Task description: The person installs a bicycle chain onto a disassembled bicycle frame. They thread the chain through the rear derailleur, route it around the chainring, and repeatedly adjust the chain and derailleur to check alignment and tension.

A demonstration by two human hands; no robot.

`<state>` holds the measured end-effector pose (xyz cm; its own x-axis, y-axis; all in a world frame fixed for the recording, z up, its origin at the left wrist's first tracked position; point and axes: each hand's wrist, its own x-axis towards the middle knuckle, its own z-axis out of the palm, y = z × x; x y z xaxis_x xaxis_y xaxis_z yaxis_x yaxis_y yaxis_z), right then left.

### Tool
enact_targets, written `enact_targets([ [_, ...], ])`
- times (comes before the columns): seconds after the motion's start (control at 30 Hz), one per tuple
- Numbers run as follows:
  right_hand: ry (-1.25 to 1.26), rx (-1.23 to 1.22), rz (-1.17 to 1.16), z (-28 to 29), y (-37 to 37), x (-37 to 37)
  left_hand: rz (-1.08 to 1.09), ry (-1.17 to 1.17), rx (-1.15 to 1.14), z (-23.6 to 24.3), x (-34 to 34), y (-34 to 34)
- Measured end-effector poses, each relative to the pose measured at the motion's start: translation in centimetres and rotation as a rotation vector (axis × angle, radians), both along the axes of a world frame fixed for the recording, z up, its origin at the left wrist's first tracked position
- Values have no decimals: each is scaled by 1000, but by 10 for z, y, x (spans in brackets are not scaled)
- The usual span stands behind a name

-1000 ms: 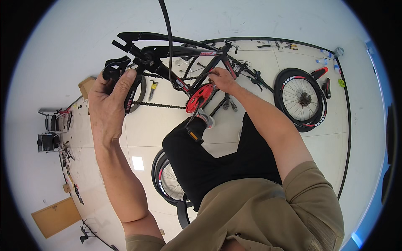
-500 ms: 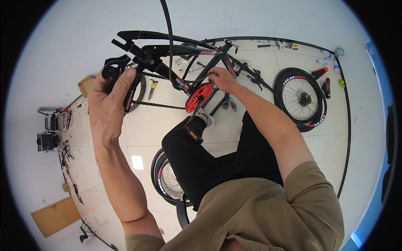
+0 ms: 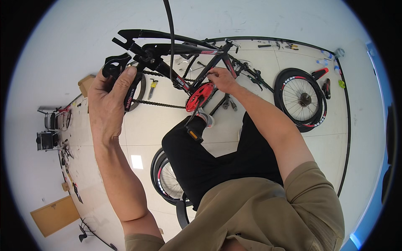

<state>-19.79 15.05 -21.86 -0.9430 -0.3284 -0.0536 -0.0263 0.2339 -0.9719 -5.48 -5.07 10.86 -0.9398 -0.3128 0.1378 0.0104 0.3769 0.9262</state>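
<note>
Blk skirting (image 3: 349, 129) edges white walls (image 3: 268, 19); pale tiled floor (image 3: 322, 157) shows bright light patch (image 3: 136, 162); brn door (image 3: 55, 215) sits lwr L.

I see the black bicycle frame (image 3: 188, 51) tilted, its dark chain (image 3: 163, 104) in two runs from the red chainring (image 3: 200, 95).

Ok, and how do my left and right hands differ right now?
Your left hand grips a black bike part; your right hand has its fingers bunched at the chain, by the red chainring. The left hand appears larger in view, the right hand smaller. The left hand points up the picture; the right hand points left. Both are bare.
</note>
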Motion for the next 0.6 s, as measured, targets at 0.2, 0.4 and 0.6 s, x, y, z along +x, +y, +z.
enact_targets([
  [0.2,60,46,32,1,0,-1,-15,-2,14,0,-1,-2],
  [0.4,47,100,100,3,-1,-1,0,3,6,-2,-1,-3],
  [0.6,-2,-110,18,-17,5,-17,-6,8,7,0,-2,0],
])
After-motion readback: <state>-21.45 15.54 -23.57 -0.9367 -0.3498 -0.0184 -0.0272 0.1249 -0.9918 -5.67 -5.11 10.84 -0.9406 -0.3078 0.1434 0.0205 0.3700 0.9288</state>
